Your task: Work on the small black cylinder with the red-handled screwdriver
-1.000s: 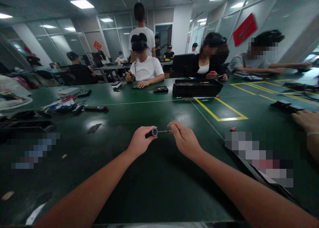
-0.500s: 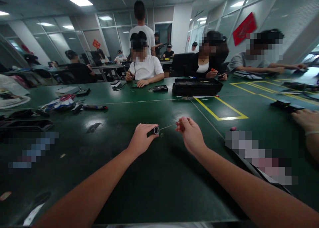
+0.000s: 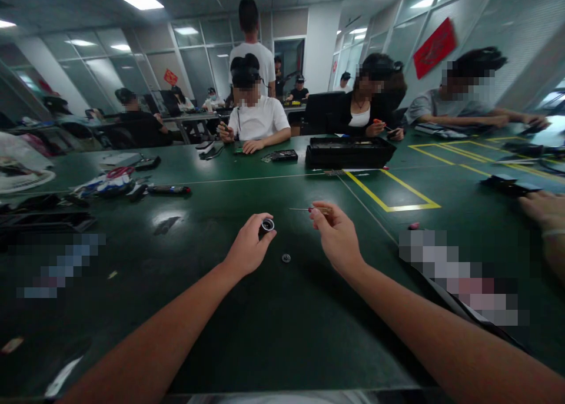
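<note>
Left hand (image 3: 248, 248) holding a short dark cylinder (image 3: 263, 231), thumb on the near side, fingers wrapping the far side; hand curling partly closed, grip looking light but secure. The cylinder's pale-rimmed open end is facing up and toward the wearer. Inner detail too small to make out.

Right hand (image 3: 342, 236) pinching a slim screwdriver-like tool (image 3: 324, 210) between thumb and fingertips, the remaining fingers bending in loosely. Amber handle is lying in the fingers, red collar showing, thin shaft pointing toward the left-hand side. Tip is hanging in air, apart from the cylinder and a little farther off than its rim.

Small round dark disc (image 3: 286, 258) lying flat on the green surface (image 3: 273, 333), between the hands and nearer the wearer, neither hand touching it. Whether it belongs to the cylinder: cannot tell.

Step, by judgement: hands seem to be working at the cylinder's open end, tool not engaging it at this instant. Further tool work would be calling for a steady left grip and lining the tip up with the opening; picking up the disc would be calling for some fingers freeing themselves.

Farther off, a long black box (image 3: 351, 155) is sitting behind yellow tape (image 3: 411, 208); a person (image 3: 262, 118) is sitting opposite.
</note>
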### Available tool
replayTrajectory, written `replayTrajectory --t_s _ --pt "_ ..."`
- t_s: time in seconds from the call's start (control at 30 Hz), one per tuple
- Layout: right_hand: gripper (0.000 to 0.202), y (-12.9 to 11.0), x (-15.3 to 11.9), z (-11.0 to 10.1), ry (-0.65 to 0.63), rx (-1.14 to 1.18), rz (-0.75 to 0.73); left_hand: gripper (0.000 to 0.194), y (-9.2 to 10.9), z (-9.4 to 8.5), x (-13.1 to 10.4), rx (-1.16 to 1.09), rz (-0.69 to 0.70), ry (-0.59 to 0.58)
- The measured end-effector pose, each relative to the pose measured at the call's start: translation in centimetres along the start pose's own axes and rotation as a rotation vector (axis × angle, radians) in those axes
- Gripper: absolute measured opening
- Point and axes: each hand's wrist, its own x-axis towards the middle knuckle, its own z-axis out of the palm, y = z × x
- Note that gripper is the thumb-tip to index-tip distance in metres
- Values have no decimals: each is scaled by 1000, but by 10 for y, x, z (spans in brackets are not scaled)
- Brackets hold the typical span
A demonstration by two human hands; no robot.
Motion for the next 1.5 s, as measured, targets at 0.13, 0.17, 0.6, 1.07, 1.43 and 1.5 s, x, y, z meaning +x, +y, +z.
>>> replayTrajectory --t_s 0.13,0.17,0.6,1.07,1.43,1.5 --pt "32 -3 -2 0 -19 -49 -28 35 8 -9 -3 -9 40 -34" --pt "32 -2 -2 0 -23 -55 -33 37 11 -11 -5 16 58 -64" --pt "29 1 -1 2 -70 -47 5 29 21 3 -14 434 187 -509" --pt "29 -3 -1 1 -69 -54 28 19 11 -8 -3 7 -99 -336" --pt "28 -1 0 -2 -76 -45 35 15 -7 -64 5 -603 -389 69" --pt "28 -2 0 -2 -81 -51 39 11 -5 -87 -3 -723 -497 179"
